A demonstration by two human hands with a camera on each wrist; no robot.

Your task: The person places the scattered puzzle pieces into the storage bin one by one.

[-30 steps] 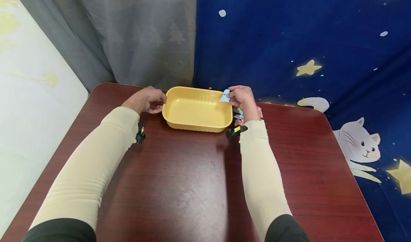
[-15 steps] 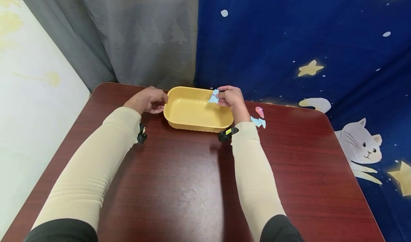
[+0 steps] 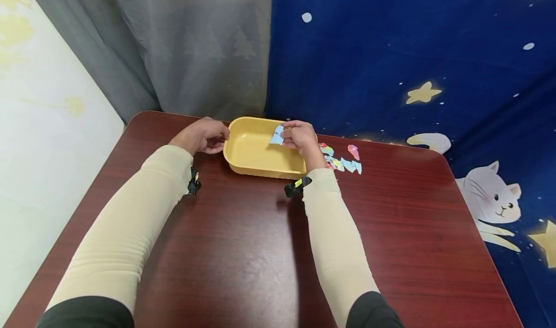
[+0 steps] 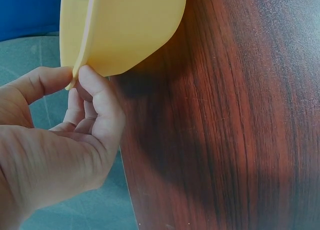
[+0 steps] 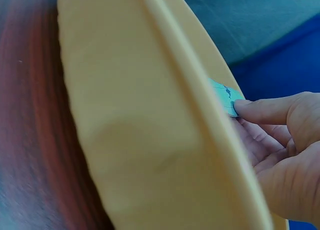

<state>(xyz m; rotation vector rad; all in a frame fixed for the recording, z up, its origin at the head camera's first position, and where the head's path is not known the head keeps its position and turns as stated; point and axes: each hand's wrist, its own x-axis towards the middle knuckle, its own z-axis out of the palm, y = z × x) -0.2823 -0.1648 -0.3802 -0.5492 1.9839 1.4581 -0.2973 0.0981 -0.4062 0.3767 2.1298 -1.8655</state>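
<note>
A yellow plastic basin [image 3: 252, 168] stands near the far edge of the table. My left hand [image 3: 203, 135] pinches its left rim between thumb and forefinger, as the left wrist view shows close up with the rim [image 4: 85, 45] between the fingertips. Over the basin's right half, my right hand [image 3: 299, 137] pinches a flat, light-blue jigsaw-like piece [image 3: 276, 135] with a dark mark on it. In the right wrist view the thumb lies on top of that piece [image 5: 226, 96], just past the basin's near wall [image 5: 135, 115], which hides part of it.
Several colourful flat pieces [image 3: 336, 164] lie on the table right of the basin, a pink one [image 3: 354, 151] apart from them. The dark red wooden table [image 3: 243, 250] ends at a grey curtain [image 3: 208, 48] and a blue starry curtain [image 3: 369, 67] behind.
My right hand has moved left with the light-blue piece, from the basin's right rim to over its inside. More loose pieces now show beside my right wrist. The left hand keeps its hold.
</note>
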